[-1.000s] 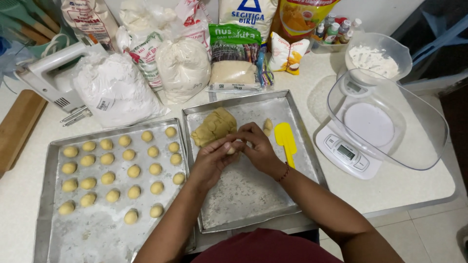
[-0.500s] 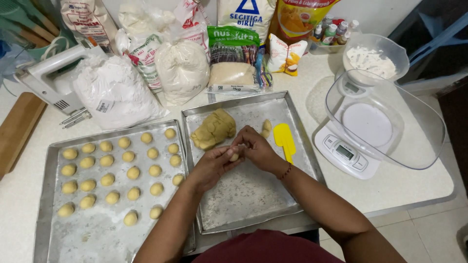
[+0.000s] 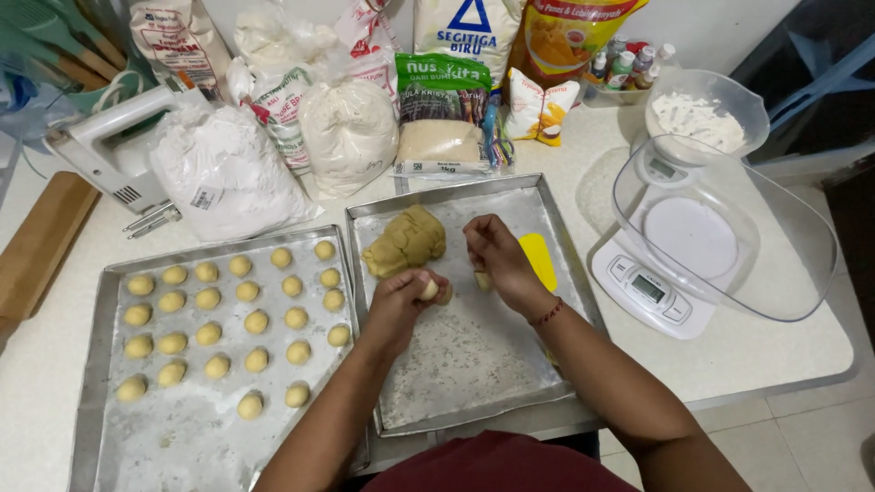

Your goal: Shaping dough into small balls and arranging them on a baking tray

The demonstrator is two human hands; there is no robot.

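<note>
My left hand (image 3: 399, 305) is curled around a small piece of pale dough (image 3: 429, 290) above the right metal tray (image 3: 474, 374). My right hand (image 3: 497, 258) pinches another small dough bit (image 3: 483, 280) a little to the right of it, fingers closed. A large lump of yellowish dough (image 3: 406, 241) lies at the tray's far left corner, just beyond my left hand. A yellow scraper (image 3: 540, 258) lies on the tray, partly hidden by my right wrist. The left floured tray (image 3: 196, 442) holds several rows of rolled dough balls (image 3: 244, 319).
A white kitchen scale (image 3: 649, 290) carrying a clear bowl (image 3: 729, 237) stands on the right, with a bowl of flour (image 3: 702, 114) behind it. Bags of flour and sugar (image 3: 346, 128) line the back. A hand mixer (image 3: 109, 150) and wooden board (image 3: 41, 246) lie at left.
My hands, pressed together over one piece of dough before, have drawn apart; each now holds its own small bit, the right hand shifted right.
</note>
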